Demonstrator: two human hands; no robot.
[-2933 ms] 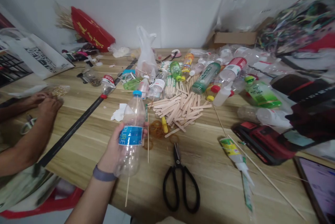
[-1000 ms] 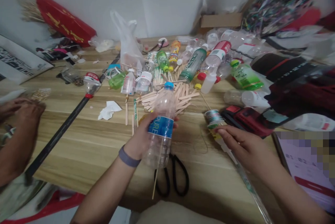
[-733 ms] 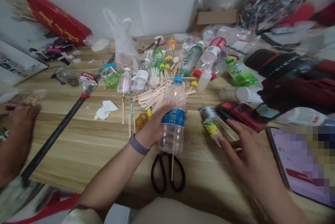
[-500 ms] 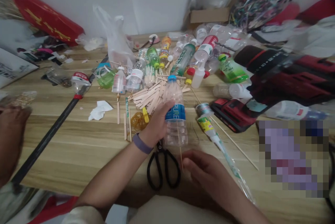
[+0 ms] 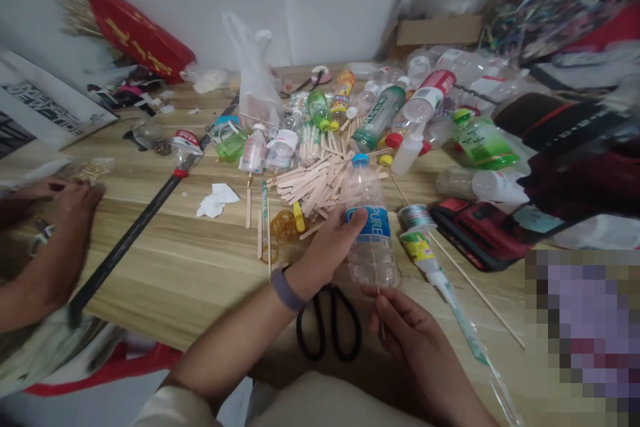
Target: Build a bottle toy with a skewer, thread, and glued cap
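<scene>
My left hand point(image 5: 327, 247) is wrapped round a clear plastic bottle point(image 5: 371, 227) with a blue cap and a blue label, held upright over the wooden table point(image 5: 175, 260). A thin wooden skewer point(image 5: 380, 310) sticks out below the bottle's base. My right hand point(image 5: 407, 330) pinches the skewer's lower end just under the bottle. Black scissors point(image 5: 327, 324) lie on the table beneath my hands. A spool of coloured thread point(image 5: 416, 216) stands just right of the bottle.
Flat wooden sticks point(image 5: 315, 184) and rubber bands point(image 5: 283, 222) lie behind my left hand. Several bottles point(image 5: 380, 117) crowd the back. A long black rod point(image 5: 135, 230) crosses the left. Another person's hands point(image 5: 65, 197) work at the left edge. A red case point(image 5: 475, 230) and a tablet point(image 5: 583, 327) sit right.
My left hand carried the bottle rightwards towards the thread spool. My right hand came in from the right, passed below the bottle and closed on the skewer's lower end.
</scene>
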